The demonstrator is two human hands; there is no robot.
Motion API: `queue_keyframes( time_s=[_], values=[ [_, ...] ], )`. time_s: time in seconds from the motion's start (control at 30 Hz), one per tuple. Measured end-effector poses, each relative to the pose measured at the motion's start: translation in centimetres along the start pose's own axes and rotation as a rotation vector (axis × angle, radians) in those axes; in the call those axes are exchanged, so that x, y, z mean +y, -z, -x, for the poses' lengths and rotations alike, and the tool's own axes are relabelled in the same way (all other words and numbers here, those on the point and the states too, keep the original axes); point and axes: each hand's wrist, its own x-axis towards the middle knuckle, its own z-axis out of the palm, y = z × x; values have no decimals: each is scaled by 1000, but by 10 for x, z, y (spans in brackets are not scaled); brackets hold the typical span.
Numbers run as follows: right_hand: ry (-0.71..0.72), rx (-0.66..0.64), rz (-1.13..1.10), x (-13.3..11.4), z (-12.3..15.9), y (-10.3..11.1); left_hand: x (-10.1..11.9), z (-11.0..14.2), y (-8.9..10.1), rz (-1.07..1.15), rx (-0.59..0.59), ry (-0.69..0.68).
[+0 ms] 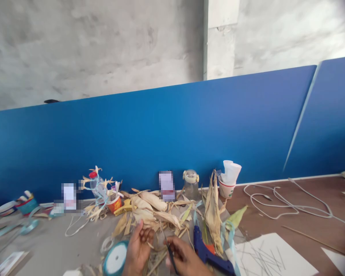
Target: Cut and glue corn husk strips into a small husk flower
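Note:
At the bottom middle, my left hand is turned up with its fingers curled in. A short pale strip shows by its fingertips; whether they grip it is unclear. Close on its right, my right hand is closed around a slim dark tool with a thin pointed tip. Dried corn husks are heaped just beyond both hands. Beside my left wrist is a spool of light blue ribbon. A blue glue gun lies right of my right hand.
Along the blue partition stand a ribbon-wrapped bottle, an orange cup, a phone, a glass jar and a paper cup. White cable loops at right. Thin dark sticks lie on white paper.

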Motion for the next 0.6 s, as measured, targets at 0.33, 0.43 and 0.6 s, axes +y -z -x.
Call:
queue_keyframes(
  time_s=[0.33, 0.43, 0.6],
  values=[
    [49, 4, 31, -12, -1, -3, -13, 2, 0, -11, 30, 80],
    [70, 21, 35, -9, -4, -1, -17, 4, -2, -25, 55, 74],
    [58, 53, 88, 5, -5, 3, -18, 7, -4, -71, 44, 62]
  ],
)
